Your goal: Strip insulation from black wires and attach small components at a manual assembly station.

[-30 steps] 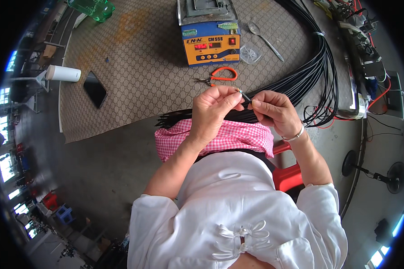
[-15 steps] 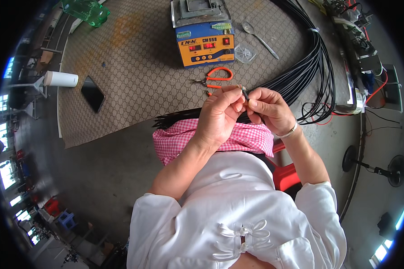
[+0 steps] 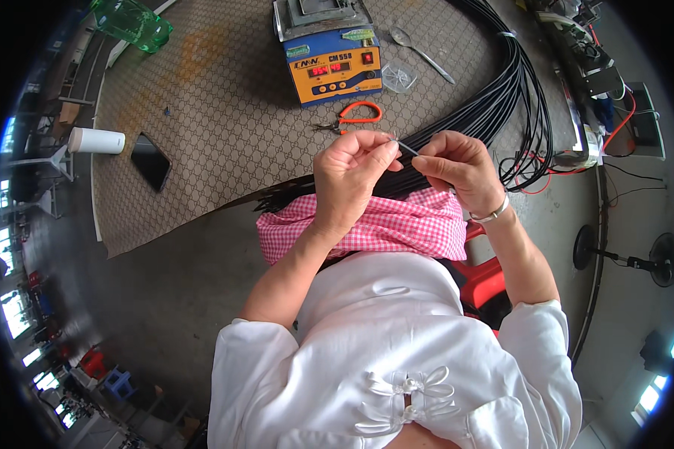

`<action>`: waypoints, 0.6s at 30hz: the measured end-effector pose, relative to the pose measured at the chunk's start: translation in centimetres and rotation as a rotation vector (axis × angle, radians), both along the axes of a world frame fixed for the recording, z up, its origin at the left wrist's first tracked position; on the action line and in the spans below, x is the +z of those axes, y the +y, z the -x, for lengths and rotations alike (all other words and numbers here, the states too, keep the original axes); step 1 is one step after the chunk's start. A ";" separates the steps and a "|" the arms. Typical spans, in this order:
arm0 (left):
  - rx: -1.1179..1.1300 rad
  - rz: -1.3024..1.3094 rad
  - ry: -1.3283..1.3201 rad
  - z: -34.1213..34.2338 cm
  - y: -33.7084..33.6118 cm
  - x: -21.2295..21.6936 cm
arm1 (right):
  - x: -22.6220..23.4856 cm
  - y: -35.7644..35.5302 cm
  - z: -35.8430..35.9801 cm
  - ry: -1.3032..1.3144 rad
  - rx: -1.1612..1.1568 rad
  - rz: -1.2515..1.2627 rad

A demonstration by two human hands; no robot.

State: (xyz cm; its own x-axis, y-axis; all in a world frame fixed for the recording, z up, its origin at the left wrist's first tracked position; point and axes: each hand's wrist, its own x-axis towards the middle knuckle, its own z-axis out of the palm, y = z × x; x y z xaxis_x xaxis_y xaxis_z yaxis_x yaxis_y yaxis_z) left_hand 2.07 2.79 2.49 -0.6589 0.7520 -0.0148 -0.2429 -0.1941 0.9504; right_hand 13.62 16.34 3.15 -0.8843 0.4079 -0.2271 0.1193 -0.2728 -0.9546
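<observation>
My left hand [image 3: 350, 179] and my right hand [image 3: 457, 166] meet just above the table edge, both pinching the stripped tip of a thin black cable end [image 3: 406, 147]. The cable belongs to a thick bundle of black cables [image 3: 502, 90] that curves from the far right down under my hands. A pink checked cloth [image 3: 382, 224] lies across my lap below the hands. I wear a metal bracelet [image 3: 491, 216] on the right wrist.
On the patterned table mat [image 3: 217, 150] stand a blue and orange solder station [image 3: 334, 60], orange-handled pliers [image 3: 352, 118], a spoon [image 3: 421, 49], a small clear dish [image 3: 399, 76], a black phone [image 3: 150, 161], a white cup [image 3: 96, 141] and a green bottle [image 3: 133, 22]. Red wires and electronics [image 3: 599, 97] sit at right.
Both hands have shifted slightly and spread a little apart, so the bare cable tip now shows between the fingertips. The view has tilted a bit.
</observation>
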 end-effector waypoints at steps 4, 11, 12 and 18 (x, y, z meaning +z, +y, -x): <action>0.015 -0.089 -0.141 -0.1 0.1 0.0 | -0.5 -0.5 0.2 0.057 -0.020 0.107; 0.015 -0.277 -0.548 -1.2 1.8 -1.2 | -1.8 -0.3 0.6 0.128 -0.032 0.397; 0.008 -0.294 -0.577 -1.2 1.9 -1.4 | -1.9 -0.2 0.7 0.123 -0.029 0.415; 0.052 -0.272 -0.602 -1.5 2.3 -1.2 | -2.3 0.0 1.0 0.107 -0.009 0.469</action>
State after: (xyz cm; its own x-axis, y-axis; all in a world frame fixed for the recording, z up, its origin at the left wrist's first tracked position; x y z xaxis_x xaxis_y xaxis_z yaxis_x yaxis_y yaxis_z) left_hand 3.62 5.05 1.25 -0.6304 0.7485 -0.2058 -0.7001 -0.4337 0.5673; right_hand 12.61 16.37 0.81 -0.9099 0.2906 -0.2961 0.0227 -0.6778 -0.7349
